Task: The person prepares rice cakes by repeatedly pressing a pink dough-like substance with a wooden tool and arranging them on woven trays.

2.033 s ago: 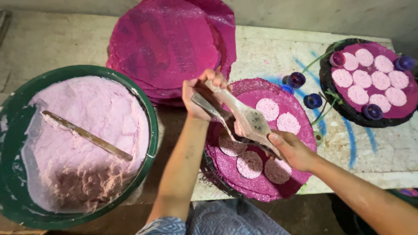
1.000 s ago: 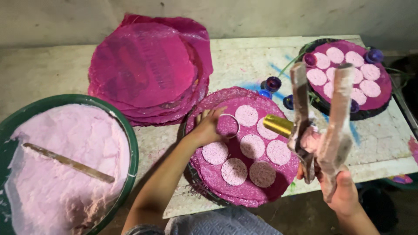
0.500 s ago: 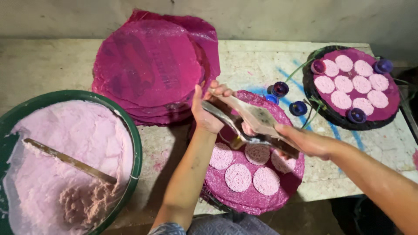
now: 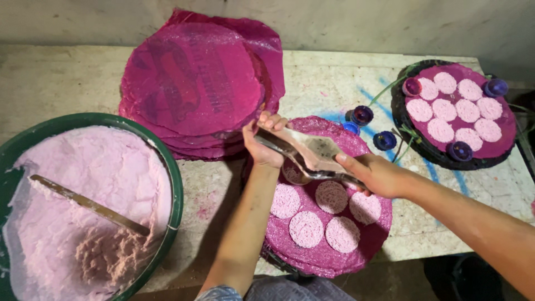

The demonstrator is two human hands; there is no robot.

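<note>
Both hands, left hand point(image 4: 263, 146) and right hand point(image 4: 372, 174), still clenched around metal press point(image 4: 312, 154), unmoved.

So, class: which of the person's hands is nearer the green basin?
Left. The left hand grips the metal press at its end toward the basin; the right hand holds the far end.

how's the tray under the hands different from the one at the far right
The near tray holds five pink discs, with its far part hidden by both hands and the metal press; the far-right tray holds about nine discs and is fully in view. The far-right tray has small dark caps on and around it; the near tray shows none on it. Both are round and lined with magenta sheet.
</note>
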